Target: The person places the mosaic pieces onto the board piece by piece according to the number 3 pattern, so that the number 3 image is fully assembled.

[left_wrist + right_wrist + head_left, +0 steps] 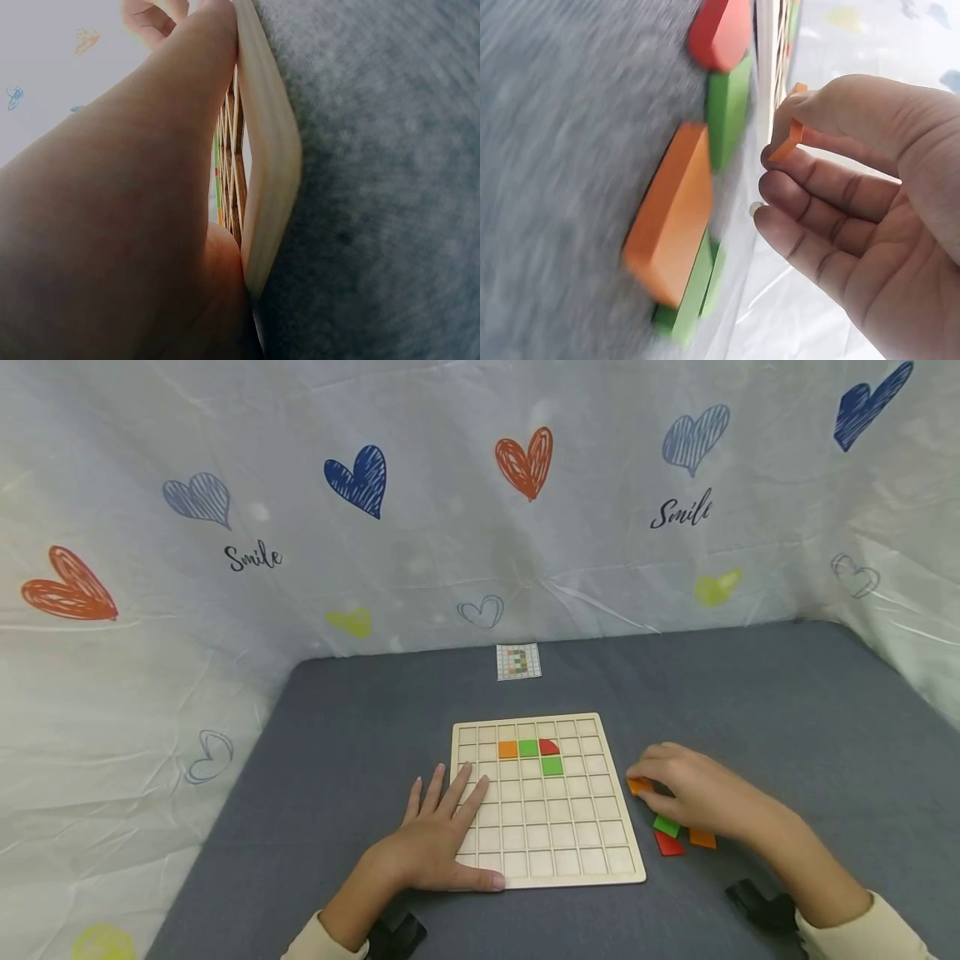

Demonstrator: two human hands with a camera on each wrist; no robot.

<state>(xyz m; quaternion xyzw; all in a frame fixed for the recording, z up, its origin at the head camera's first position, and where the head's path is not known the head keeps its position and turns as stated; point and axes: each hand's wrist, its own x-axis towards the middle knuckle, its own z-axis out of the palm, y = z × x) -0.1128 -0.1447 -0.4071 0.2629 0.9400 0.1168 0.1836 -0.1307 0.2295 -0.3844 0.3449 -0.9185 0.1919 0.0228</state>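
Note:
A light wooden grid board (566, 836) lies on the grey table. In its upper rows sit an orange square tile (507, 750), a green tile (528, 747), a red tile with a rounded corner (549, 747) and, below that one, another green tile (552, 766). My left hand (431, 853) rests with spread fingers over the board's left side, thumb at the near edge. Just off the board's right edge, my right hand (693, 789) pinches an orange tile (786, 144) between thumb and fingertips; its remaining fingers are loosely bent.
Under and beside the right hand lie a loose green tile (666, 826), a red tile (669, 844) and an orange tile (702, 838); the right wrist view shows more green tiles (686, 300). A small patterned card (518, 662) lies near the back edge, before a heart-printed white sheet (450, 552).

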